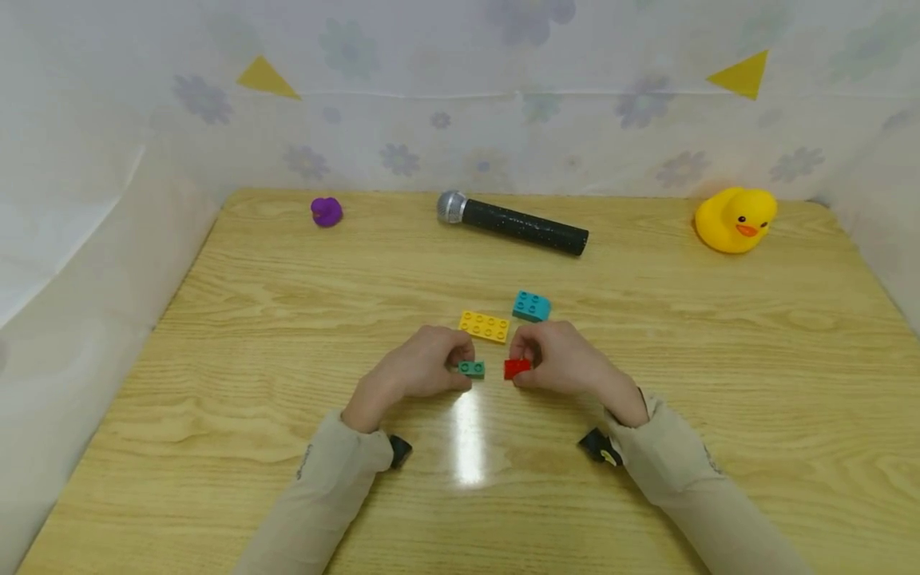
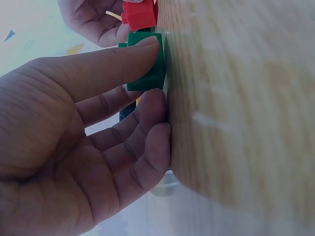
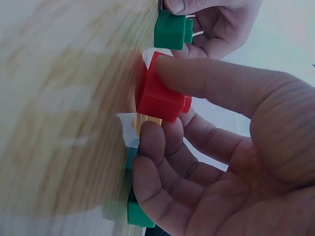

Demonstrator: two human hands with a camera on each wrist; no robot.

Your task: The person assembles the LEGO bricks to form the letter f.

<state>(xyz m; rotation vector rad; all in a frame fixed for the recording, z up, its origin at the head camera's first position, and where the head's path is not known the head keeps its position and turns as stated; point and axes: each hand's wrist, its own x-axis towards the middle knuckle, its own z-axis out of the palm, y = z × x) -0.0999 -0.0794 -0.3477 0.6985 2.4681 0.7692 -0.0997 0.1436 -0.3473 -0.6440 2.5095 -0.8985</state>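
Observation:
Between thumb and fingers, my left hand [image 1: 424, 363] pinches a small green toy brick [image 1: 471, 368] with two studs on top. Across a narrow gap, my right hand [image 1: 564, 359] pinches a red toy brick [image 1: 517, 368], partly covered by its fingers. Both bricks are at or just above the tabletop. In the right wrist view the red brick [image 3: 165, 93] looks slightly tilted against the wood, with the green brick [image 3: 170, 29] beyond it. Just behind the hands lie a yellow eight-stud brick [image 1: 485, 327] and a blue brick [image 1: 531, 306] with one rounded end.
Farther back on the wooden table [image 1: 216, 335] lies a black microphone [image 1: 525, 224] with a silver head. A small purple duck [image 1: 327, 212] stands at the back left, a larger yellow duck [image 1: 735, 221] at the back right. Flower-patterned sheeting [image 1: 402, 120] encloses the table's back and sides.

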